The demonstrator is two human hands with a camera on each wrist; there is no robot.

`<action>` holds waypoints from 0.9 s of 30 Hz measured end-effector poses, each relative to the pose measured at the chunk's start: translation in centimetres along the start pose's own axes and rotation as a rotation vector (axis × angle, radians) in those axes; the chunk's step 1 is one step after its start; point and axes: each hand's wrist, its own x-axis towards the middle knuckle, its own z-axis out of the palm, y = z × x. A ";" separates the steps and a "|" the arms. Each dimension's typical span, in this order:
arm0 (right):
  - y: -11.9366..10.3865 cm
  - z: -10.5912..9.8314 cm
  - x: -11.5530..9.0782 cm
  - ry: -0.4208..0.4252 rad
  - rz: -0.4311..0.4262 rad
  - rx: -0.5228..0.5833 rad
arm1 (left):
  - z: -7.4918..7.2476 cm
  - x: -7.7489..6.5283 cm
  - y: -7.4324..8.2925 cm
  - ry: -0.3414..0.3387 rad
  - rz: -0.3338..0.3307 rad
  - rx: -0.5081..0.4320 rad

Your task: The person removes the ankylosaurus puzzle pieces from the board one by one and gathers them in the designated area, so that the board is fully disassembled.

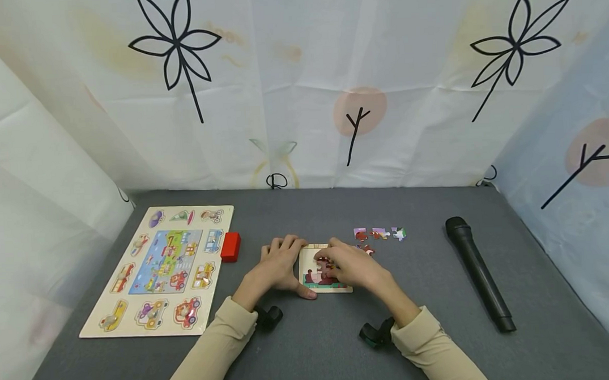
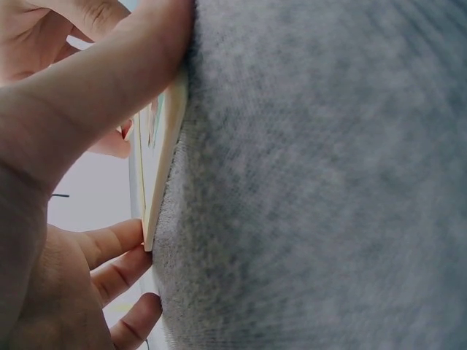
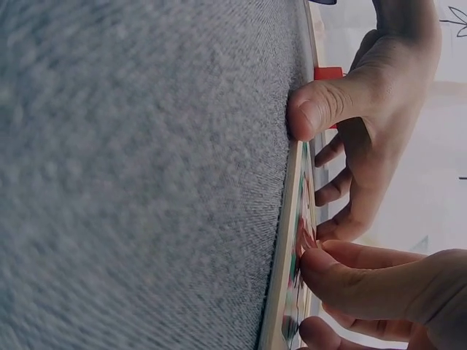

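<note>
A small wooden jigsaw board [image 1: 334, 290] lies on the grey table, its picture of a reddish-brown figure partly filled in. My left hand [image 1: 281, 263] holds the board along its left side, with the thumb at the near corner and fingertips [image 2: 130, 237] at the far one. Over the board's right half is my right hand [image 1: 356, 265]. Its thumb and forefinger pinch a reddish jigsaw piece [image 3: 307, 235] close to the board's surface; most of the piece is hidden by the fingers. Several loose jigsaw pieces [image 1: 380, 233] lie beyond the right hand, one partly covered by it.
A large wooden peg puzzle [image 1: 216, 216] with vehicle pictures lies at the left. A red block [image 1: 230, 247] touches its right edge. At the right lies a black microphone [image 1: 480, 276]. A white patterned curtain [image 1: 299, 60] stands behind and beside the table.
</note>
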 end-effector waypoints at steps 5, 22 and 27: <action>0.1 0.0 0.0 0.004 -0.001 0.012 | 0.0 0.0 0.1 0.003 -0.001 0.006; 1.9 -0.8 -1.6 0.027 0.058 0.033 | 0.3 0.1 -0.1 -0.006 0.002 -0.004; 3.2 -1.5 -2.4 0.031 0.074 0.041 | -0.1 -0.1 0.1 -0.005 -0.002 0.005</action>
